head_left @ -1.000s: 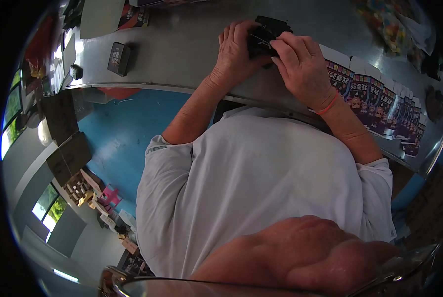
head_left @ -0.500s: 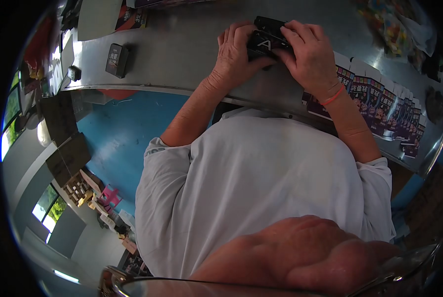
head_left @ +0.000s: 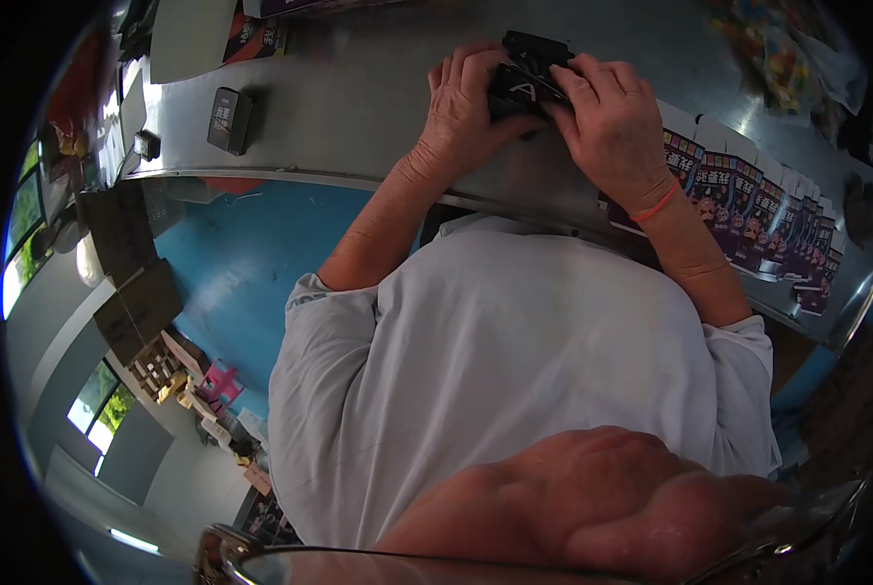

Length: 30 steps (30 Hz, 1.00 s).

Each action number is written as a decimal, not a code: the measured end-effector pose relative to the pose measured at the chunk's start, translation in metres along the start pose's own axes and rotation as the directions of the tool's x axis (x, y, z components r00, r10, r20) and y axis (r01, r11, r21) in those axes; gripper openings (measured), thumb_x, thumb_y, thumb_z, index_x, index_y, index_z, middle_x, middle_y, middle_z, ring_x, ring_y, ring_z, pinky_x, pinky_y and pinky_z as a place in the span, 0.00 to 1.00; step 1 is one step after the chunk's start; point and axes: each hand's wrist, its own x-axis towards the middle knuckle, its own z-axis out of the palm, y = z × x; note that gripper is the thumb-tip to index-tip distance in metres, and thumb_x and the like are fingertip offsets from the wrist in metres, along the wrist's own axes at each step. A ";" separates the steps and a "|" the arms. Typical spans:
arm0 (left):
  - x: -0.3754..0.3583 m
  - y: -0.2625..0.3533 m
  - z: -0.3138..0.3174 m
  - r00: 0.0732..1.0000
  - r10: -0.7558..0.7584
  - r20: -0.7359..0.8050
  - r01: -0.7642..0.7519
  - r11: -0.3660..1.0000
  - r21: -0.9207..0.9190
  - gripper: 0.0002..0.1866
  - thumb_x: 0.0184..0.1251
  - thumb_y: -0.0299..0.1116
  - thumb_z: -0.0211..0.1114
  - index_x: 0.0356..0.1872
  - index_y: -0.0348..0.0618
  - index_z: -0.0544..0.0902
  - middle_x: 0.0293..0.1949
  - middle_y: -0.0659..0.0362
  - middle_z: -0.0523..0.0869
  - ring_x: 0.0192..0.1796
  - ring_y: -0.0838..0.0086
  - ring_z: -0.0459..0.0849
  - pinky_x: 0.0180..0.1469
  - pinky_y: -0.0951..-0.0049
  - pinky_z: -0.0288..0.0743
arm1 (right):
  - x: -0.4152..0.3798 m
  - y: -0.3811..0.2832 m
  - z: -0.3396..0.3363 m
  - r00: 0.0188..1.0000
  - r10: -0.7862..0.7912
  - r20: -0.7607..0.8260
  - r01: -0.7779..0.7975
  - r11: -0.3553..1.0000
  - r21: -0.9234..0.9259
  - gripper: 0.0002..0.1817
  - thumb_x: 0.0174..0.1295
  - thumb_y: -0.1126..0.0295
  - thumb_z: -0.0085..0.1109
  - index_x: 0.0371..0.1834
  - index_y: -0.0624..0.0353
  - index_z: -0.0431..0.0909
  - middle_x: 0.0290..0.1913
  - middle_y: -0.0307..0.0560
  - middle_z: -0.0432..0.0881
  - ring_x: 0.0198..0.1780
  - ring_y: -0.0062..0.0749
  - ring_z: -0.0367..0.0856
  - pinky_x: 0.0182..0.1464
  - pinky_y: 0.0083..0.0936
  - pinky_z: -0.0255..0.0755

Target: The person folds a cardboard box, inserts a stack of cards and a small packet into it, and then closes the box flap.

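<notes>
A small black box with a white letter A is between my two hands over the metal table. My left hand wraps round its left end, thumb along the near side. At the right end, my right hand has its fingers bent over the box's edge and its thumb at the near side. Another black piece stands up just behind the lettered face, close to the right fingertips. Further left on the table stands a black box with pale characters. My fingers hide much of the held box.
Overlapping purple printed cartons lie fanned out at the right, beside my right forearm. Beyond them is a clear bag with colourful contents. The metal table's near edge runs in front of my body. Printed sheets lie at the far left.
My right hand has shifted slightly right and nearer to me. The face with the A now looks tilted and narrower. My left hand has barely moved.
</notes>
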 end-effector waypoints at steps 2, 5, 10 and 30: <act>0.000 0.000 0.000 1.000 0.000 0.000 0.000 1.000 0.003 0.43 0.37 0.42 0.83 0.57 0.47 0.67 0.58 0.53 0.73 0.61 0.55 0.72 0.64 0.55 0.60 | 0.001 -0.003 -0.002 0.998 0.053 0.032 -0.054 0.997 0.050 0.22 0.54 0.66 0.68 0.52 0.59 0.78 0.49 0.44 0.78 0.47 0.39 0.76 0.47 0.33 0.72; 0.001 0.001 -0.001 1.000 -0.005 0.004 0.005 1.000 -0.002 0.44 0.37 0.42 0.83 0.57 0.46 0.67 0.58 0.52 0.73 0.61 0.55 0.72 0.64 0.54 0.60 | 0.001 -0.002 0.001 0.995 0.098 0.021 -0.100 0.991 0.088 0.22 0.53 0.68 0.67 0.53 0.60 0.78 0.49 0.46 0.78 0.47 0.41 0.76 0.49 0.34 0.72; 0.000 0.001 -0.001 1.000 -0.019 0.020 0.019 1.000 0.002 0.44 0.37 0.41 0.83 0.57 0.45 0.67 0.59 0.52 0.73 0.60 0.54 0.72 0.64 0.54 0.60 | 0.005 -0.001 -0.003 0.991 0.117 0.059 -0.123 0.985 0.125 0.22 0.53 0.71 0.67 0.52 0.61 0.78 0.49 0.45 0.77 0.46 0.42 0.75 0.49 0.33 0.73; -0.001 0.001 0.002 1.000 -0.006 -0.022 0.005 0.999 -0.049 0.40 0.37 0.37 0.82 0.55 0.47 0.70 0.55 0.55 0.77 0.59 0.55 0.73 0.64 0.55 0.60 | 0.003 0.002 -0.004 0.997 0.070 -0.030 -0.063 0.978 0.198 0.23 0.53 0.70 0.69 0.53 0.60 0.77 0.52 0.45 0.78 0.49 0.43 0.75 0.52 0.34 0.73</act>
